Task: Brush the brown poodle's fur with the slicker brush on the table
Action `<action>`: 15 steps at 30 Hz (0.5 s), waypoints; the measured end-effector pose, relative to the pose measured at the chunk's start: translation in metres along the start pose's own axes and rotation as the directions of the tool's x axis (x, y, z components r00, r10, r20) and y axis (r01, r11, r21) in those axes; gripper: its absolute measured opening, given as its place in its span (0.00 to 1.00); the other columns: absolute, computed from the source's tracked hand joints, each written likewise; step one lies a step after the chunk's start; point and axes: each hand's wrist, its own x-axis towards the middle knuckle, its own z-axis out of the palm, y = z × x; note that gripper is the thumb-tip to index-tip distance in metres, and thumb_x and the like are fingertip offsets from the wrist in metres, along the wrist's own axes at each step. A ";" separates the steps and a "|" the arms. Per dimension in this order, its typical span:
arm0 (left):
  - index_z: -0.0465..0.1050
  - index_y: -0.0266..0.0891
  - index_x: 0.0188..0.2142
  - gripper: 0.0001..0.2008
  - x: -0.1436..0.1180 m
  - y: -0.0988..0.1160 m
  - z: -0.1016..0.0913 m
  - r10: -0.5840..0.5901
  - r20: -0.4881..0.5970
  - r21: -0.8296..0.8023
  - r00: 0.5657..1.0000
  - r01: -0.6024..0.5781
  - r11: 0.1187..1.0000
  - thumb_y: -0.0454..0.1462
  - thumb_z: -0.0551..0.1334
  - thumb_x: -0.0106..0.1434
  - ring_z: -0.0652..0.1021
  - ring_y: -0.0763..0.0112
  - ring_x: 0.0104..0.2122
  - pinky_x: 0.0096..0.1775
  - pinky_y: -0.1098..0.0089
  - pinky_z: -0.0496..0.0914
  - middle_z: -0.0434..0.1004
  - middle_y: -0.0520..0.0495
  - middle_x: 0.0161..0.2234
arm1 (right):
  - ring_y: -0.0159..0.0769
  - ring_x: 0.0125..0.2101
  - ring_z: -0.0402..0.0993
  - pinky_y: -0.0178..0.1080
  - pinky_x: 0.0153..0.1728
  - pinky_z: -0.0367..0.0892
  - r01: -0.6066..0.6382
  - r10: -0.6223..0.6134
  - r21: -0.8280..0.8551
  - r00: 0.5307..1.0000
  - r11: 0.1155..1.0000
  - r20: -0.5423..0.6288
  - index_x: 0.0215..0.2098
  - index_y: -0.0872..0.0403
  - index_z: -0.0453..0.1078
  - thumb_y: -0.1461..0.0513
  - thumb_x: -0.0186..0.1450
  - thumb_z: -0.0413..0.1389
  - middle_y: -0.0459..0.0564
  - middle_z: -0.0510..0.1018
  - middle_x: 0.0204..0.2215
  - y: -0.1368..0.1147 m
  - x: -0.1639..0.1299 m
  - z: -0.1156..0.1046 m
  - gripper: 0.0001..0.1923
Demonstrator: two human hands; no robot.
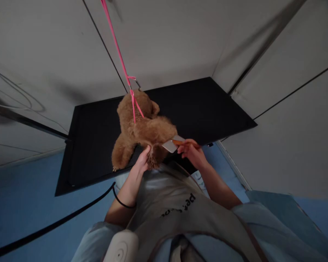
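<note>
Brown dog [142, 133] on black table [207, 109], left hand [142, 162] gripping its rump fur, right hand [192, 151] pinching slicker brush [172, 145] beside.

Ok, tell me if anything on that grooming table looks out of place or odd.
Nothing stands out. The brown dog stands on the black table, clipped to the pink leash. The left hand holds its hind fur; the right hand works a brush against its rump.
</note>
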 end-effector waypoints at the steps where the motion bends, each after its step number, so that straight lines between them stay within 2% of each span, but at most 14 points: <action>1: 0.75 0.37 0.43 0.16 0.005 -0.001 -0.002 -0.028 -0.001 0.016 1.000 0.028 0.999 0.43 0.55 0.64 0.73 0.52 0.52 0.56 0.53 0.65 0.79 0.38 0.41 | 0.34 0.27 0.73 0.34 0.22 0.66 -0.074 0.066 0.052 0.989 0.996 0.132 0.38 0.52 0.62 0.39 0.57 0.51 0.50 0.74 0.31 0.004 -0.011 0.007 0.27; 3: 0.76 0.36 0.41 0.15 0.012 -0.001 -0.006 -0.016 0.020 0.034 1.000 0.015 0.999 0.42 0.56 0.63 0.74 0.50 0.51 0.55 0.52 0.66 0.79 0.38 0.41 | 0.33 0.27 0.73 0.34 0.23 0.67 -0.158 0.132 0.075 0.953 0.985 0.271 0.34 0.53 0.64 0.39 0.56 0.52 0.51 0.75 0.33 0.017 -0.022 0.026 0.27; 7: 0.77 0.34 0.35 0.11 0.023 0.005 -0.014 -0.017 0.025 0.084 1.000 0.015 0.996 0.38 0.58 0.60 0.79 0.52 0.42 0.49 0.55 0.71 0.81 0.40 0.32 | 0.28 0.20 0.69 0.33 0.21 0.65 -0.233 0.257 -0.125 0.935 0.964 0.244 0.34 0.55 0.71 0.50 0.58 0.57 0.46 0.75 0.25 0.059 -0.025 0.056 0.16; 10: 0.77 0.33 0.33 0.07 0.027 0.008 -0.019 -0.035 0.034 0.168 0.999 0.029 0.985 0.34 0.61 0.58 0.81 0.56 0.36 0.44 0.59 0.74 0.80 0.40 0.30 | 0.28 0.17 0.67 0.32 0.20 0.62 -0.352 0.423 -0.281 0.868 0.893 0.258 0.36 0.57 0.74 0.57 0.60 0.55 0.44 0.73 0.20 0.087 -0.041 0.057 0.12; 13: 0.77 0.33 0.33 0.06 0.030 0.005 -0.021 0.017 0.012 0.179 1.000 -0.019 0.984 0.29 0.64 0.55 0.81 0.55 0.38 0.44 0.60 0.74 0.81 0.39 0.31 | 0.29 0.19 0.69 0.32 0.22 0.63 -0.419 0.520 -0.352 0.809 0.837 0.275 0.38 0.58 0.75 0.60 0.61 0.54 0.45 0.74 0.20 0.092 -0.067 0.048 0.12; 15: 0.78 0.34 0.35 0.08 0.033 0.002 -0.022 0.029 -0.028 0.162 0.999 -0.024 0.986 0.28 0.64 0.54 0.80 0.53 0.41 0.45 0.59 0.74 0.81 0.39 0.32 | 0.28 0.18 0.68 0.31 0.21 0.61 -0.428 0.576 -0.404 0.716 0.809 0.394 0.37 0.58 0.76 0.61 0.60 0.55 0.44 0.74 0.18 0.084 -0.074 0.045 0.11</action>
